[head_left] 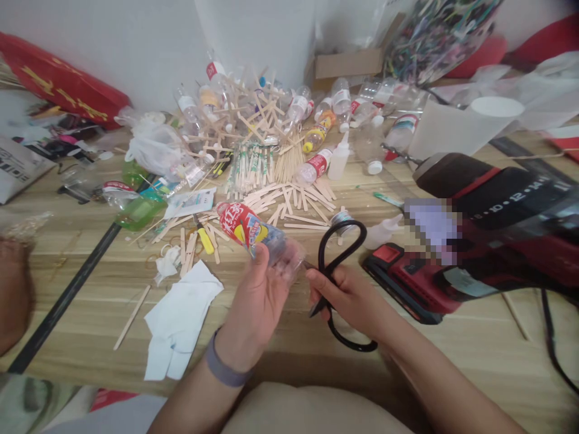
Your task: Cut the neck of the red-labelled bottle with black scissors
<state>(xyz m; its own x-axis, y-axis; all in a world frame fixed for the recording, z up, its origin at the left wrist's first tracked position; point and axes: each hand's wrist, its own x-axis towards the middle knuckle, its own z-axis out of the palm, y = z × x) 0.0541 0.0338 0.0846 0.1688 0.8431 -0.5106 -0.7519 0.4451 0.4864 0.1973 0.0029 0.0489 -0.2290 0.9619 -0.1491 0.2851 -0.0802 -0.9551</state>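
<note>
My left hand (pixel 262 289) is wrapped around a clear plastic bottle (pixel 244 226) with a red, yellow and blue label, its base turned toward my right hand. In my right hand (pixel 339 295) is a pair of scissors (pixel 342 244) with large black handle loops, gripped around the middle with the loops spread apart. One blade tip reaches the bottle's base end; whether it has pierced the plastic I cannot tell. Many loose wooden craft sticks (pixel 298 202) lie just beyond the bottle. A white paper sheet (pixel 183 316) rests left of my left wrist.
A red and black power drill (pixel 497 223) lies close on the right. Several plastic bottles (pixel 341 99) and a stick structure (pixel 260 111) crowd the back. A yellow-handled cutter (pixel 205 238) and a green bottle (pixel 140 211) are at left. Another person's arm (pixel 13 295) shows at the left edge.
</note>
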